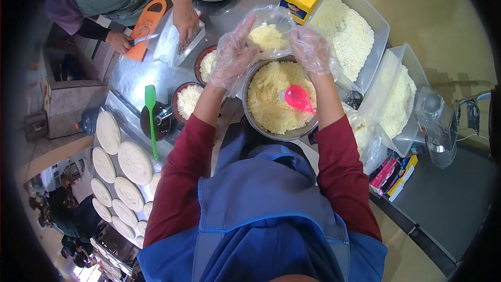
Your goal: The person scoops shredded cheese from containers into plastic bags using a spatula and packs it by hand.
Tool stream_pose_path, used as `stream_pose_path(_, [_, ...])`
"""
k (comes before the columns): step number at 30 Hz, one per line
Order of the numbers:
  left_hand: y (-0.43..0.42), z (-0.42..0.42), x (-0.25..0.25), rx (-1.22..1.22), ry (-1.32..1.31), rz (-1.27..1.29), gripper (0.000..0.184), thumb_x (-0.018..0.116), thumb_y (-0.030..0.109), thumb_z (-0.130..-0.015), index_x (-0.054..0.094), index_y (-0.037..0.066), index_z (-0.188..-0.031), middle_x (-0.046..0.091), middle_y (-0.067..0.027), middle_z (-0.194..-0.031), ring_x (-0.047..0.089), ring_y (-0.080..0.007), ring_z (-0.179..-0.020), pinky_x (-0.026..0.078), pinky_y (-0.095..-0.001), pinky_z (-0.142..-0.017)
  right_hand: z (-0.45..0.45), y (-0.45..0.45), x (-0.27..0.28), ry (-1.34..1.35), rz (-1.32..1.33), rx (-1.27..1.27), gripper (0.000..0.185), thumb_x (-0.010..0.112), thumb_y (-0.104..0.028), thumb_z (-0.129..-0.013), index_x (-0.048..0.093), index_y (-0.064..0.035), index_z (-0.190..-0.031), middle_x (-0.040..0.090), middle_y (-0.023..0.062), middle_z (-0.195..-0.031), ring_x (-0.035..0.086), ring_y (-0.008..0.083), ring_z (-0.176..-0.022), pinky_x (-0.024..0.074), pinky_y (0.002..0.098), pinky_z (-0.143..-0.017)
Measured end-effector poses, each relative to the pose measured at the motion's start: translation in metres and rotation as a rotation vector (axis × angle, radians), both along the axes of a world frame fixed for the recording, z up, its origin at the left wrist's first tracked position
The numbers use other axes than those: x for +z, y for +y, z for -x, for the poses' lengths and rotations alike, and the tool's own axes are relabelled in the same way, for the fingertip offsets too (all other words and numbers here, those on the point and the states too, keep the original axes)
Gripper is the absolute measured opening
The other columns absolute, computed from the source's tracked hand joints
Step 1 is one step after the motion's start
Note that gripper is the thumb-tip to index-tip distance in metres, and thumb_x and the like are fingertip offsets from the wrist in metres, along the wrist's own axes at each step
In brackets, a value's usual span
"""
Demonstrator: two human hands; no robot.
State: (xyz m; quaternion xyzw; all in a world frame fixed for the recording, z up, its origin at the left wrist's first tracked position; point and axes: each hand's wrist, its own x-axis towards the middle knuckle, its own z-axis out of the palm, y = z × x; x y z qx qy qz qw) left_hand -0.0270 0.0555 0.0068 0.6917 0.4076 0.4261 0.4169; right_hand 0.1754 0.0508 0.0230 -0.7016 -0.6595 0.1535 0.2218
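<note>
Holding the clear bag [276, 25] by its two sides, the left hand [238, 53] and right hand [311, 49] were clamped on it, at the far rim of the metal bowl [284, 137]. Pale crumbs [267, 37] lay inside; even, level grips were, I judged, best against spilling.

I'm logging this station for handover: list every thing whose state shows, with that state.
Clear bag: holding crumbs
Left hand: gloved, touching bag
Right hand: gloved, touching bag
Metal pot: uncovered, holding crumbs
Pink spoon: resting on pot's crumbs
Two plastic bins: uncovered, holding crumbs
Green spatula: lying down
Dough rounds: laid out flat
Knife: in co-worker's hand
</note>
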Motion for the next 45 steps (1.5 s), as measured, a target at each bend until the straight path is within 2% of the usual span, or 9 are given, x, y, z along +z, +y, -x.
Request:
stream_pose_path(11, [0.034,-0.031,-0.004,-0.112,0.365,-0.247,0.064,0.062,0.001,-0.076,0.045,0.006,-0.137,0.061,-0.0142,-0.121,0.055,-0.0087,-0.074,0.048,-0.0256,-0.072,-0.041,-0.017,-0.038,0.096,0.2,-0.191,0.032,0.05,-0.031,-0.084,0.068,-0.005,-0.087,0.065,0.0207,-0.089,0.063,0.0395,-0.083,0.0492,0.0462,-0.075])
stream_pose_path(21, [0.014,-0.017,-0.007,-0.159,0.218,0.038,0.06,0.056,-0.006,-0.075,0.05,0.004,-0.134,0.057,-0.0144,-0.129,0.058,-0.0094,-0.085,0.048,-0.0247,-0.075,-0.05,-0.049,-0.039,0.264,0.063,-0.031,0.039,0.046,-0.038,-0.09,0.065,-0.0038,-0.094,0.065,0.02,-0.095,0.062,0.0391,-0.087,0.0487,0.0454,-0.077])
stream_pose_path(23, [0.009,-0.013,-0.023,-0.092,0.114,0.098,0.061,0.058,-0.002,-0.072,0.051,0.004,-0.132,0.051,-0.0123,-0.137,0.062,-0.0156,-0.089,0.049,-0.026,-0.077,-0.059,-0.076,-0.026,-0.131,0.105,0.021,0.04,0.046,-0.044,-0.094,0.064,-0.01,-0.105,0.066,0.0183,-0.098,0.062,0.0358,-0.09,0.0489,0.0419,-0.083])
stream_pose_path(25, [0.003,-0.01,-0.033,-0.056,0.064,0.135,0.061,0.058,-0.002,-0.072,0.051,0.005,-0.133,0.051,-0.0132,-0.138,0.061,-0.0152,-0.093,0.049,-0.026,-0.079,-0.042,-0.102,0.012,-0.303,0.47,-0.061,0.042,0.046,-0.045,-0.094,0.062,-0.0054,-0.094,0.065,0.0179,-0.097,0.063,0.0333,-0.087,0.0491,0.0433,-0.078])
stream_pose_path(27, [-0.002,-0.008,-0.048,-0.021,0.012,0.17,0.061,0.058,-0.002,-0.073,0.051,0.005,-0.133,0.05,-0.014,-0.138,0.06,-0.0148,-0.097,0.049,-0.0261,-0.08,-0.05,-0.143,-0.028,-0.622,0.419,0.097,0.035,0.051,-0.037,-0.091,0.06,-0.0046,-0.084,0.063,0.0169,-0.089,0.063,0.031,-0.082,0.0489,0.0428,-0.072])
stream_pose_path(30, [-0.009,-0.007,-0.062,-0.009,-0.067,0.092,0.061,0.057,-0.001,-0.074,0.049,0.003,-0.134,0.048,-0.0153,-0.139,0.057,-0.0158,-0.107,0.048,-0.0265,-0.085,-0.056,-0.175,-0.08,-0.573,0.229,0.089,0.024,0.054,-0.028,-0.085,0.061,-0.0045,-0.085,0.061,0.0161,-0.082,0.062,0.0315,-0.076,0.048,0.0422,-0.068])
stream_pose_path(35, [-0.024,-0.011,-0.067,0.039,-0.34,0.426,0.06,0.053,-0.005,-0.076,0.045,-0.003,-0.135,0.043,-0.0139,-0.142,0.053,-0.0171,-0.114,0.045,-0.0268,-0.092,-0.058,-0.182,-0.082,-0.588,0.229,0.158,0.016,0.055,-0.019,-0.081,0.062,-0.005,-0.084,0.062,0.0157,-0.085,0.061,0.0316,-0.083,0.0475,0.0414,-0.072])
stream_pose_path(40, [-0.035,-0.007,-0.064,0.067,-0.317,0.427,0.059,0.054,-0.006,-0.076,0.046,-0.002,-0.135,0.043,-0.013,-0.142,0.052,-0.0155,-0.114,0.045,-0.0256,-0.093,-0.054,-0.188,-0.043,-0.16,0.17,0.206,0.015,0.053,-0.017,-0.083,0.06,-0.0032,-0.086,0.062,0.0182,-0.083,0.062,0.0335,-0.082,0.0482,0.0421,-0.074])
stream_pose_path(45, [-0.037,-0.006,-0.068,0.095,-0.275,0.468,0.062,0.058,-0.004,-0.077,0.044,0.0,-0.137,0.043,-0.0125,-0.142,0.054,-0.0143,-0.11,0.045,-0.0242,-0.091,-0.025,-0.184,-0.042,-0.399,0.298,0.335,0.016,0.052,-0.018,-0.085,0.059,-0.0039,-0.089,0.062,0.0148,-0.08,0.062,0.0324,-0.077,0.0484,0.041,-0.069])
